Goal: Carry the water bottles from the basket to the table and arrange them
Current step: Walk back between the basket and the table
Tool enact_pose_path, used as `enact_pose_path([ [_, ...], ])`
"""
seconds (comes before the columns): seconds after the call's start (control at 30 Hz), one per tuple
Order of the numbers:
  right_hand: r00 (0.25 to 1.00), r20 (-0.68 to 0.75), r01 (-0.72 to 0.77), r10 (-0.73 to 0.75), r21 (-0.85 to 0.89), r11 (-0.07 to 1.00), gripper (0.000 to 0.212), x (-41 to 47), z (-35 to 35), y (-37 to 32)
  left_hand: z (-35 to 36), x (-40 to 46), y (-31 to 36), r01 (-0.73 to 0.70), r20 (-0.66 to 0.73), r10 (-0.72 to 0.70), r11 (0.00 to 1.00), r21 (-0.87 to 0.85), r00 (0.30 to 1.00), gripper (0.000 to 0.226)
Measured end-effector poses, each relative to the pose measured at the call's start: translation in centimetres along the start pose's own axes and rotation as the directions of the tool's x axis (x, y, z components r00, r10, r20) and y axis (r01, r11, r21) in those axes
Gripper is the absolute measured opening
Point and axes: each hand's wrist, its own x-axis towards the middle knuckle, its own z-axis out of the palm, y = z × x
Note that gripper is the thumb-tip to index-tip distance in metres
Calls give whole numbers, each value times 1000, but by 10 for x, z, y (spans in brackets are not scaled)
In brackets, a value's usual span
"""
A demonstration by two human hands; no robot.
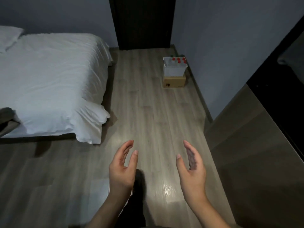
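A white basket [174,70] stands on a cardboard box [174,82] on the floor by the far right wall. Several clear water bottles with red caps [178,60] stand upright inside it. My left hand [122,167] and my right hand [191,168] are raised in front of me over the wooden floor, palms facing each other, fingers straight and holding nothing. Both hands are well short of the basket. A brown table surface [246,137] runs along the right side.
A bed with white sheets [49,83] fills the left side, a pillow corner hanging over its near end. A dark door [142,22] closes the far wall. A dark cabinet edge [279,79] borders the table on the right. Wooden floor lies between bed and wall.
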Motion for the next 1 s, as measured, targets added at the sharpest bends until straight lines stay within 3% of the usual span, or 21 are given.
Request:
enact_pose_path([
  [0.13, 1000, -1, 10, -10, 16, 1000, 46, 85, 64, -17, 11, 113, 13, -55, 77, 50, 997, 56, 996, 32],
  [0.33, 999, -10, 38, -37, 18, 999, 45, 200, 144, -44, 34, 255, 42, -73, 74, 66, 993, 88, 995, 33],
  [0.6, 1000, -20, 24, -23, 71, 997, 48, 370, 221, -54, 87, 420, 48, -63, 51, 58, 993, 97, 997, 37],
  [1.0, 999, 29, 37, -38, 19, 999, 49, 620, 313, -86, 181, 668, 81, -82, 16, 81, 993, 81, 997, 35],
])
